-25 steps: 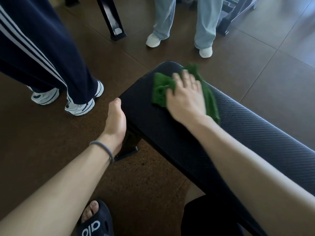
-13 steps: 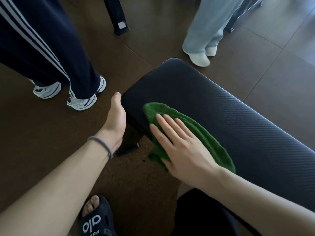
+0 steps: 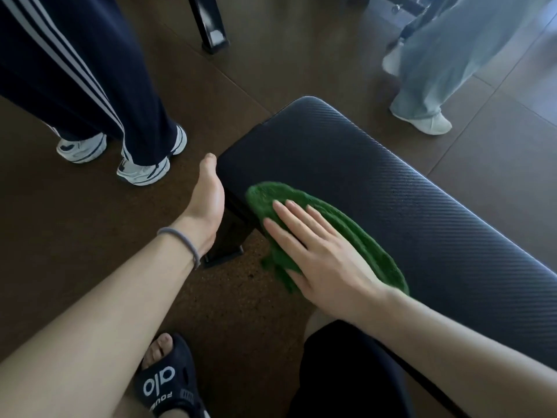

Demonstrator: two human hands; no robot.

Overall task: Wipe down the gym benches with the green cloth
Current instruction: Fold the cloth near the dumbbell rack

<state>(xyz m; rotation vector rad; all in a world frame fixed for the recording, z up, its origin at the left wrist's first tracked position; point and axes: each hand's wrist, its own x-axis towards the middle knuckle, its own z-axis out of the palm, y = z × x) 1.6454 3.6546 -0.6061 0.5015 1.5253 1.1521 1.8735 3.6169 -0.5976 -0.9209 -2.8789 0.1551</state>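
Pressing flat, the right hand [image 3: 324,260] spreads straight fingers [image 3: 289,220] over the green cloth [image 3: 355,236] on the bench [image 3: 422,206]; left hand [image 3: 209,203], fingers hidden, rests against its edge.

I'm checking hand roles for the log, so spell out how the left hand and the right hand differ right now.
The right hand lies flat, fingers straight, pressing the green cloth onto the bench. The left hand has no cloth and rests edge-on against the bench's near end, its fingers hidden. Only the left wrist wears a grey band. Both touch the same bench.
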